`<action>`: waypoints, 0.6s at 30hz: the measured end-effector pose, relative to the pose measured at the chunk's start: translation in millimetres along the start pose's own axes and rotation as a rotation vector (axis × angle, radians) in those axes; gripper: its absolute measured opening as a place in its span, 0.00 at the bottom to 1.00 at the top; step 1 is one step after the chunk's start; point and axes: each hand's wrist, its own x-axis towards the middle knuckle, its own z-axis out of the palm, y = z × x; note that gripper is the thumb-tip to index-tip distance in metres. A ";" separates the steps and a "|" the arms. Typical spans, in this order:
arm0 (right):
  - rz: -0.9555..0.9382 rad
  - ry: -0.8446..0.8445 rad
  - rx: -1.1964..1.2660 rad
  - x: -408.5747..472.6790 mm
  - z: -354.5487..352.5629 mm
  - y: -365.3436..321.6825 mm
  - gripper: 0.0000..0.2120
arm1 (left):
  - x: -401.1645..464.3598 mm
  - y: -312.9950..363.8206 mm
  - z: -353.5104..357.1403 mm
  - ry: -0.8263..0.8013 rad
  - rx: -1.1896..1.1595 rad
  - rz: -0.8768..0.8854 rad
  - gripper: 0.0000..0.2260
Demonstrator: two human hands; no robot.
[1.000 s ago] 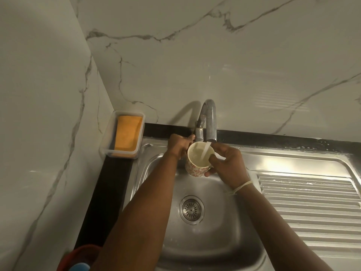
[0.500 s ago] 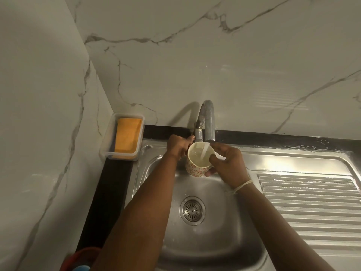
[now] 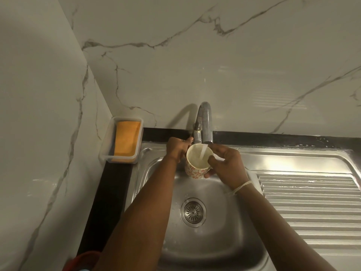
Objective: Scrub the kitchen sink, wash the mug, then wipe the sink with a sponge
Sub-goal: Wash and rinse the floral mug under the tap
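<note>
At the far left, in the corner where the 2 marble walls meet, a clear plastic tray (image 3: pixel 109 153) sits on the dark counter strip and holds an orange sponge (image 3: pixel 126 138) lying flat. Just right of it begins the steel sink (image 3: pixel 230 241), its round drain strainer (image 3: pixel 193 212) in the middle of the basin floor. The left hand (image 3: pixel 176 148) reaches up to the base of the faucet (image 3: pixel 204 122), its fingers curled near the tap lever; whether they actually grip the lever cannot be told. Right beside that hand, held above the basin and under the spout, is the mug (image 3: pixel 197 167), cream inside with a red flower pattern outside, upright and slightly tilted, with a stream of water running into it. The right hand (image 3: pixel 227 165) clamps the mug, thumb over the rim and fingers wrapped round the far side. Farther right lies the ribbed draining board (image 3: pixel 312 202).
</note>
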 end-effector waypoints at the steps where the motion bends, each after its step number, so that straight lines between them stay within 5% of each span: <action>1: 0.000 -0.001 0.005 0.3 0.1 0.4 0.17 | -0.1 0.2 -0.1 0.002 0.004 0.004 0.14; 13: -0.043 -0.015 0.007 1.8 -1.9 8.5 0.17 | -1.9 5.0 -3.3 0.003 0.127 0.025 0.15; 18: -0.046 -0.034 0.062 0.8 -12.5 11.4 0.18 | -9.8 33.1 3.9 0.079 0.596 0.413 0.15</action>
